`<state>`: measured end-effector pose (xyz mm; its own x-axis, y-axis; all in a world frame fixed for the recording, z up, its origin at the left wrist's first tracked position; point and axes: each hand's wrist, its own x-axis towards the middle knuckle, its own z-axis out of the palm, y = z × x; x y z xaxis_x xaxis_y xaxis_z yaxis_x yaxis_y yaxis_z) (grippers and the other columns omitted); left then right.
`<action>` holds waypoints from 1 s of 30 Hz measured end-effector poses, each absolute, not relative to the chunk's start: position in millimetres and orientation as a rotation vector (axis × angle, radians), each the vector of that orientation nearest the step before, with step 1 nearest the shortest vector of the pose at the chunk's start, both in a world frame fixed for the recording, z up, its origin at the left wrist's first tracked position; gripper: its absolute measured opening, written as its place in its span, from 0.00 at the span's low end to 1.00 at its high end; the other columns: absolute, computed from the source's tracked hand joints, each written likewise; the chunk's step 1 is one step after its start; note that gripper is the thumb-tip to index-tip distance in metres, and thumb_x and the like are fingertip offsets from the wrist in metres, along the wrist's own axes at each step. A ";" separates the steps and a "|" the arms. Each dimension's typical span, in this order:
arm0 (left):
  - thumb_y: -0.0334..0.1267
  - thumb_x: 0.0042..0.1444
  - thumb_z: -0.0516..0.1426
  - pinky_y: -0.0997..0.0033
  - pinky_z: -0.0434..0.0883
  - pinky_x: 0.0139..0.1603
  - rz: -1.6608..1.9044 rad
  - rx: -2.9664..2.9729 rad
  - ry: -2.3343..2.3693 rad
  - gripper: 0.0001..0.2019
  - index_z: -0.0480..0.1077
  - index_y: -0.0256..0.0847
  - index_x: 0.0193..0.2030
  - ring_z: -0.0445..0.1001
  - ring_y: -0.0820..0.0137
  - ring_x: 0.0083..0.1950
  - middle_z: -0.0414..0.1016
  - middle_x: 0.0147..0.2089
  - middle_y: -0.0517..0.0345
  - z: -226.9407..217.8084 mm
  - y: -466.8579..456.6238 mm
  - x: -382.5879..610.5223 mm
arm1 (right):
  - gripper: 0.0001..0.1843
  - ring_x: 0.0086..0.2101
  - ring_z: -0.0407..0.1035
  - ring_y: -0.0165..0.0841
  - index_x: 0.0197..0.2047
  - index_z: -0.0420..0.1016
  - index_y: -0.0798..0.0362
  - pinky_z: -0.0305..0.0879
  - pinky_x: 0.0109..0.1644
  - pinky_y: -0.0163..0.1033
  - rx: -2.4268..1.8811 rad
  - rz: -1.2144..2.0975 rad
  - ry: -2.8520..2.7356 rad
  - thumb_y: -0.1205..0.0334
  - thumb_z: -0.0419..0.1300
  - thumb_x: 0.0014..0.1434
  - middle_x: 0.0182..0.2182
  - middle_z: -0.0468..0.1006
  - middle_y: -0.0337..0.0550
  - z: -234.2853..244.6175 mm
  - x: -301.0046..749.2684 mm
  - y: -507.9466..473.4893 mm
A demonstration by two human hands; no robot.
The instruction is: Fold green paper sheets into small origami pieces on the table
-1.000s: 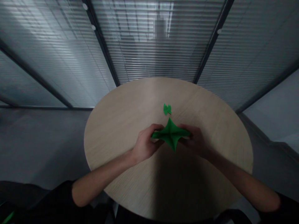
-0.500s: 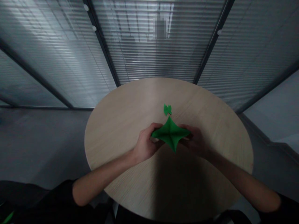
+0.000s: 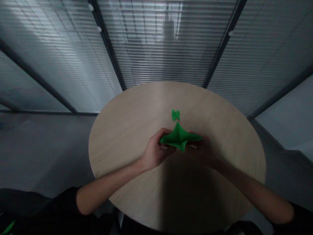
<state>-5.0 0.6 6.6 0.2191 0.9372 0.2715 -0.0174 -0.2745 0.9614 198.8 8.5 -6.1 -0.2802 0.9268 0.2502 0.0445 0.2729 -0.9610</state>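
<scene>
A folded green paper with pointed corners is held above the middle of a round light wooden table. My left hand pinches its left side, fingers closed on the paper. My right hand grips its right side from below, partly hidden under the paper. A small finished green paper figure lies on the table just beyond the held paper.
Glass walls with horizontal blinds and dark frames stand right behind the table. Grey floor shows to the left and right. My dark sleeves lie at the bottom corners.
The paper's near point has folded upward, so the shape looks shorter and flatter. Both hands have shifted their fingers slightly under it; the small figure has not moved.
</scene>
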 end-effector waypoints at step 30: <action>0.32 0.47 0.69 0.78 0.73 0.25 1.118 1.254 0.862 0.18 0.66 0.38 0.40 0.76 0.75 0.27 0.75 0.33 0.61 7.8 1.9 -1.4 | 0.19 0.29 0.78 0.33 0.32 0.81 0.52 0.77 0.35 0.38 -0.894 1.380 -1.618 0.44 0.68 0.60 0.28 0.83 0.44 -2.6 194.8 9.0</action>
<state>-1.4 1.9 7.8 0.2666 0.9603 0.0824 -0.1648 -0.0389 0.9856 194.8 9.0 -2.6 -0.4202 0.8978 0.1323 0.0111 0.1509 -0.9885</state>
